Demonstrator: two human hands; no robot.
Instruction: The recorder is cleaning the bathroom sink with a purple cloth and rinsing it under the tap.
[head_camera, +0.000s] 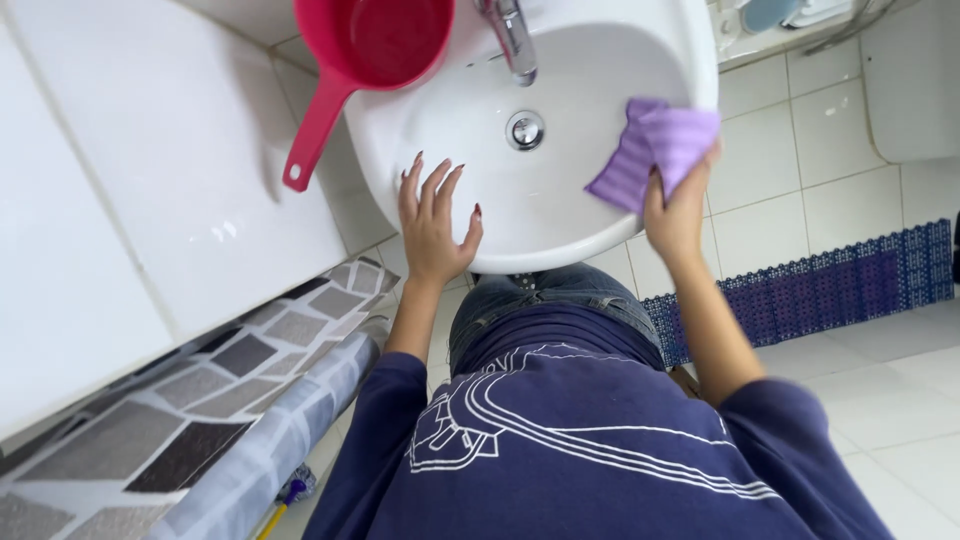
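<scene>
Head view: right hand (678, 215) fingers clamp ribbed purple cloth (655, 150); left hand (432, 225) fingers spread.

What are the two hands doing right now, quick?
Left hand: open, fingers spread, resting on the front rim of the white sink, holding nothing.
Right hand: closed on a purple cloth, pressed against the sink's right edge.

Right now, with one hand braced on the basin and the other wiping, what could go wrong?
1. The red scoop sits on the sink rim with its handle hanging over the edge; a bump could tip it off.
2. The left hand rests on the smooth rim and might slip.
3. The right hand wiping with the purple cloth could knock the faucet.
</scene>
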